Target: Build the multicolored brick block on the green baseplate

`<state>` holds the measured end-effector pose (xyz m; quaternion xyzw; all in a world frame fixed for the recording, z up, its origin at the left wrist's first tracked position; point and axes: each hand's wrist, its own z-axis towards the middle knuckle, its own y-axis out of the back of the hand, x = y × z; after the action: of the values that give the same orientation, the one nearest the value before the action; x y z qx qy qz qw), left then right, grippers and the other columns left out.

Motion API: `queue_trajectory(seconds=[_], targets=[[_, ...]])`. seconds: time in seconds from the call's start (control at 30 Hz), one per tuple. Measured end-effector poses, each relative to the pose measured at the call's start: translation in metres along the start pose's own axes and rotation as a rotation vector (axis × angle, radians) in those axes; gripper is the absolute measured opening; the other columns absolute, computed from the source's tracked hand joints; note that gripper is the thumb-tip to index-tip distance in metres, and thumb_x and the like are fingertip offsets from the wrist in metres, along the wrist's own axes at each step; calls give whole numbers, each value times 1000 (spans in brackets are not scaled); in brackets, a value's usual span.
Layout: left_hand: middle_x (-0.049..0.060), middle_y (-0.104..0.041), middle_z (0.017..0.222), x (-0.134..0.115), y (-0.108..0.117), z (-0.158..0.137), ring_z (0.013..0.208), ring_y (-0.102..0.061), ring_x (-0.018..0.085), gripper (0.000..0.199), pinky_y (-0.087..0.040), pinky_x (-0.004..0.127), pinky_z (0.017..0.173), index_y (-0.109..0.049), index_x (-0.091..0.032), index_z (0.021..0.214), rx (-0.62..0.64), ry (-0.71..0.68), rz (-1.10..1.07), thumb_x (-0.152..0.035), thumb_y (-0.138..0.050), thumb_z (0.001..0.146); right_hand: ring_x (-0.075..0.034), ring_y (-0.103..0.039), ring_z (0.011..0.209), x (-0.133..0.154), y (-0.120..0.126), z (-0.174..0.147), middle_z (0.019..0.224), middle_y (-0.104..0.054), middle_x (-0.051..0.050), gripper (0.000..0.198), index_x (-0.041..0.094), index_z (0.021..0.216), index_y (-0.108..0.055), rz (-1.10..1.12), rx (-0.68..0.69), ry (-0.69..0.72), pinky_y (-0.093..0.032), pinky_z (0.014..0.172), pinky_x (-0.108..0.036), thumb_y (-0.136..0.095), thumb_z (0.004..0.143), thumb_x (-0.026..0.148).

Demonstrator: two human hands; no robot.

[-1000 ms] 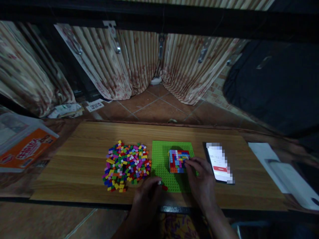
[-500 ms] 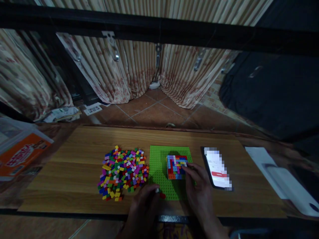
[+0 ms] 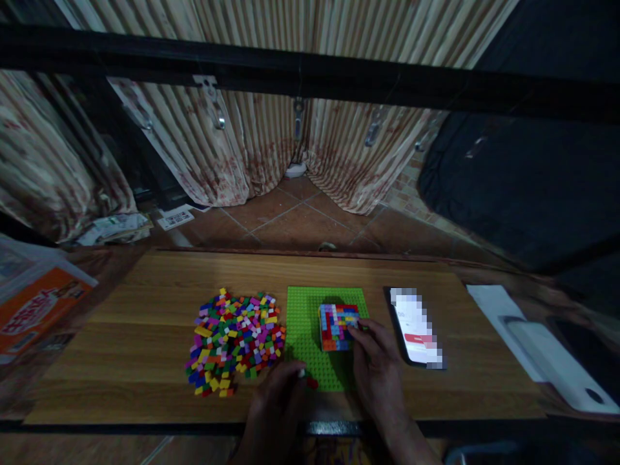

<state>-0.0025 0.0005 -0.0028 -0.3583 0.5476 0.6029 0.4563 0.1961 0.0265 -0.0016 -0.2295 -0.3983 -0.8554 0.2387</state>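
A green baseplate (image 3: 305, 323) lies on the wooden table (image 3: 135, 336), with a block of many-coloured bricks (image 3: 338, 325) built on its right half. My right hand (image 3: 375, 365) rests on the plate's right edge, its fingertips touching the block's right side. My left hand (image 3: 278, 397) sits at the plate's front left corner with fingers curled; a small white piece shows at its fingertips and a red brick (image 3: 312, 383) lies just beside them. A heap of loose coloured bricks (image 3: 232, 339) is left of the plate.
A phone (image 3: 414, 326) with a lit screen lies right of the plate. White paper and a flat white object (image 3: 547, 352) sit at the far right. An orange box (image 3: 33, 307) is at the left edge. Curtains and tiled floor lie beyond the table.
The view has tilted and shifted slightly, so everything sits lower and further left. Both hands keep their places against the plate and block.
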Motion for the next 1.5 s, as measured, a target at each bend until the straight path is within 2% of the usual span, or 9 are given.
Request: queue_trajectory(seconds=[0.27,0.37,0.57,0.77,0.97,1.17,1.5], targets=[[5,-72,88,1,2,2,80,-69,18,20,-56,27,71,-67,-22,101,14,-36,27,-32,-56,89,-20,-62,101,0,-2,1,110,-62,-9,25,24,99,-73,16,-28,20,-57,84,-41,-49,91,18],[5,-72,90,-2,3,2,83,-69,19,21,-56,28,71,-68,-23,101,18,-25,26,-34,-56,88,-21,-62,100,2,-2,1,109,-63,-10,26,24,100,-73,16,-22,-1,-56,84,-41,-48,92,20],[4,-72,89,-5,-3,1,83,-68,19,21,-55,30,75,-68,-23,97,-54,21,-7,-37,-56,88,-21,-61,101,4,-1,1,110,-62,-10,26,24,102,-72,17,-10,-62,-55,86,-40,-47,93,23],[5,-72,89,-2,-1,1,83,-68,19,24,-56,29,73,-68,-23,98,-45,-6,14,-40,-55,88,-21,-60,104,3,-1,-6,113,-60,-10,26,22,107,-70,19,-19,-78,-54,87,-39,-47,93,23],[5,-72,92,4,4,3,85,-69,18,20,-58,28,74,-67,-23,102,26,-84,69,-33,-56,88,-20,-59,106,10,-2,-16,113,-60,-10,25,21,113,-64,37,-86,-80,-53,89,-38,-48,93,20],[3,-73,90,8,1,3,83,-70,16,17,-58,25,71,-65,-23,101,-11,-141,55,-24,-55,88,-16,-61,102,26,-4,-26,109,-61,-8,24,23,109,-65,65,-33,-39,-54,85,-31,-49,93,16],[1,-71,91,10,-3,-2,84,-68,13,21,-56,23,73,-62,-23,104,-2,-142,29,-14,-55,86,-14,-64,94,43,-12,-39,100,-64,-6,22,20,101,-67,120,65,59,-55,79,-23,-49,92,13]])
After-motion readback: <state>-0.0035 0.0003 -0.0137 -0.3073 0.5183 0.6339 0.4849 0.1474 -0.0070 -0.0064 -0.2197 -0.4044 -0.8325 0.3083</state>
